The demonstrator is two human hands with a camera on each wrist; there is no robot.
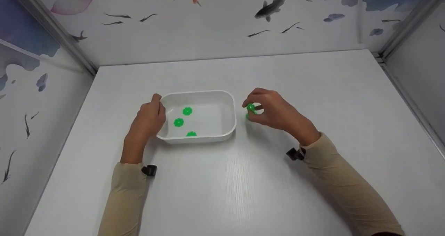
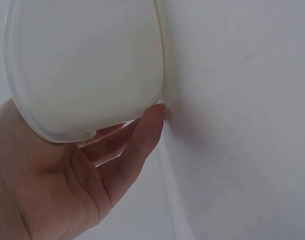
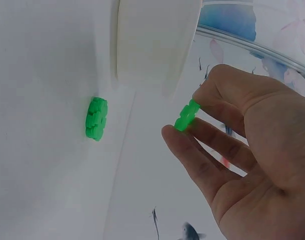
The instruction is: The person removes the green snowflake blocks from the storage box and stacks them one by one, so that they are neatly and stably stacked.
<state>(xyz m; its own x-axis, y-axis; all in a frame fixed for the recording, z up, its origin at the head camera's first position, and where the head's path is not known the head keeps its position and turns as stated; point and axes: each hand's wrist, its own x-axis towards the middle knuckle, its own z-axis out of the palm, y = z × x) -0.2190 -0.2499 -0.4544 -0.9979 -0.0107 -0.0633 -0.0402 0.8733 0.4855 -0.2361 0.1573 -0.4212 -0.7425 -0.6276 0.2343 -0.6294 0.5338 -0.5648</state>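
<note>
A white plastic tray (image 1: 222, 137) with rounded corners stands on the table. My left hand (image 1: 150, 116) grips its left end; in the left wrist view the fingers (image 2: 137, 145) reach round the tray's outer wall. Inside lie three green flower-shaped pieces (image 1: 178, 122), toward the left half. Off the tray's right end, my right hand (image 1: 274, 109) pinches another green flower-shaped piece (image 3: 187, 115) between thumb and fingertips, above the table. Below it a small stack of green flower-shaped pieces (image 3: 96, 119) rests on the table, mostly hidden behind the fingers in the head view.
The white tabletop (image 1: 222, 187) runs back to a wall panel (image 1: 215, 31) printed with fish. Side panels (image 1: 38, 124) rise at the left and right. Each wrist carries a small black camera (image 1: 150, 170) at the sleeve's cuff.
</note>
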